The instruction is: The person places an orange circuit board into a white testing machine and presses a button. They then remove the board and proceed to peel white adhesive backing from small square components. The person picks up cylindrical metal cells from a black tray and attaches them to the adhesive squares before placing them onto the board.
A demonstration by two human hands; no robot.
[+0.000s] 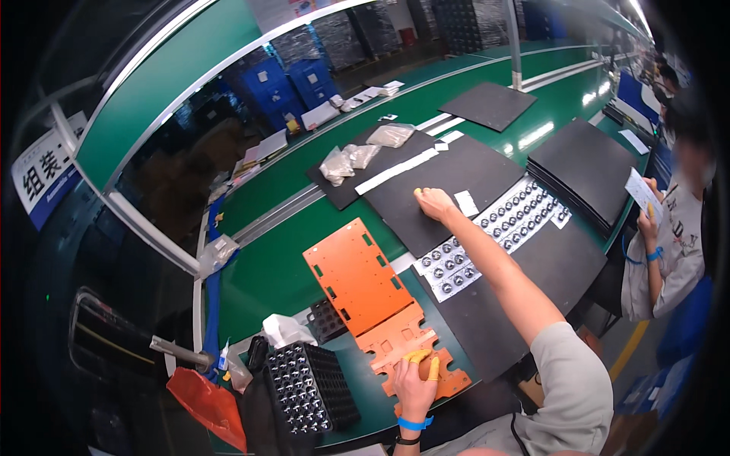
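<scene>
My left hand (415, 389), with yellow finger covers, rests on the notched lower part of an orange fixture plate (403, 342). Its fingers are apart and touch the surface. A larger flat orange panel (356, 275) adjoins that part. Stretched forward, my right hand (435, 204) is closed over a black board (403, 220), its fingertips pinched together. Whatever they may hold is too small to make out. Beside that hand lies a small white card (465, 203). White strips with rows of round dark parts (450, 267) lie under and beside my right forearm.
A black tray stack (304, 387) of round parts stands near left, by a red bag (207, 406). Clear plastic bags (351, 159) and a white strip (397, 172) lie farther back. Black boards (582, 171) are stacked at right, next to a co-worker (673, 228) holding a sheet.
</scene>
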